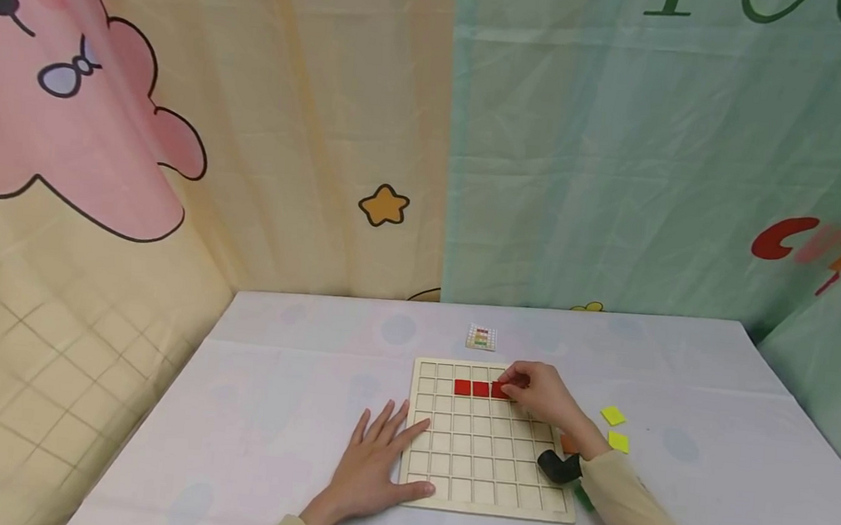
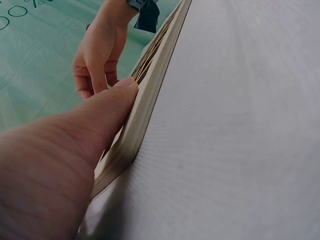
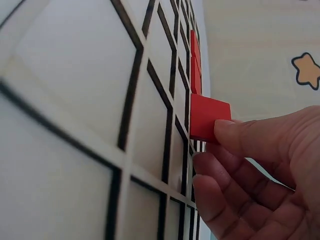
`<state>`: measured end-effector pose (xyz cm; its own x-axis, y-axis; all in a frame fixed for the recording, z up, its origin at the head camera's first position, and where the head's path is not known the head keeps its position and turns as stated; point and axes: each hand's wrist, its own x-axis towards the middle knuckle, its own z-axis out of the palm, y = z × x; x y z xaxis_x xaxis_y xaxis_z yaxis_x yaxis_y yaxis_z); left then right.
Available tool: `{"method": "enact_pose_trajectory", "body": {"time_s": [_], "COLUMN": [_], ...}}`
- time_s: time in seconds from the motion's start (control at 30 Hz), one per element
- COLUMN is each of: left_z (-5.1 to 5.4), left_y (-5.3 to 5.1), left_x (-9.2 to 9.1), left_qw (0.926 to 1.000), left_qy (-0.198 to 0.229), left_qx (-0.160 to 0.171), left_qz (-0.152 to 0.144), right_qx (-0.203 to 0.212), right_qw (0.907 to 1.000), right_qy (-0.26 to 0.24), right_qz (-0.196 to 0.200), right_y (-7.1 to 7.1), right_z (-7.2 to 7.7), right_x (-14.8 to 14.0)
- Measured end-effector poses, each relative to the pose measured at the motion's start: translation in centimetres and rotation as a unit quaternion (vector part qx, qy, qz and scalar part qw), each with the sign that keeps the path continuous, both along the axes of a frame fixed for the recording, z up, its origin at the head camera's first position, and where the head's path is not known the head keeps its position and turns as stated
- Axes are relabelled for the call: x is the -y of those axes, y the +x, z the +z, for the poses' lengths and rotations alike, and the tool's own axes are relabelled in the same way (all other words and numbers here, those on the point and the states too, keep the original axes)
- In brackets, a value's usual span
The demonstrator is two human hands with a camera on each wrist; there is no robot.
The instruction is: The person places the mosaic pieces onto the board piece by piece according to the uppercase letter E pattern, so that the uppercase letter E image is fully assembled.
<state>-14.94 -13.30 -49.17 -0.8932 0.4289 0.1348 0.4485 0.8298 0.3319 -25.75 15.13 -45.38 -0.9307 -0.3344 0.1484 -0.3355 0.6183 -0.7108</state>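
At the wooden grid board [image 1: 461, 466], right hand [image 1: 542, 394] pinches a flat, square red tile [image 3: 206, 116]; left hand [image 1: 370, 467], splayed and empty, touches the board.

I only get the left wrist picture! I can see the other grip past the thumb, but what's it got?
Observer: The right grip is pinching a flat, red, square tile.

Child: Ooh! Are there more red ones?

Observer: Yes, two more red square tiles sit side by side in cells of the pale wooden grid board.

Child: Any other colours lying around?

Observer: Two flat, yellow, square tiles lie on the white-covered table, to the right of the board.
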Motion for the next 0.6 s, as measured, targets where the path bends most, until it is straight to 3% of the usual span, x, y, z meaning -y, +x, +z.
{"method": "enact_pose_trajectory", "body": {"time_s": [0.6], "left_z": [-0.10], "left_y": [-0.13], "left_x": [0.08], "left_qw": [1.0000], "left_qy": [0.003], "left_qx": [-0.009], "left_qz": [-0.001], "right_qx": [-0.053], "right_qw": [0.9942], "right_qy": [0.092], "right_qz": [0.014], "right_y": [0.45], "right_z": [0.55], "right_x": [-0.22]}}
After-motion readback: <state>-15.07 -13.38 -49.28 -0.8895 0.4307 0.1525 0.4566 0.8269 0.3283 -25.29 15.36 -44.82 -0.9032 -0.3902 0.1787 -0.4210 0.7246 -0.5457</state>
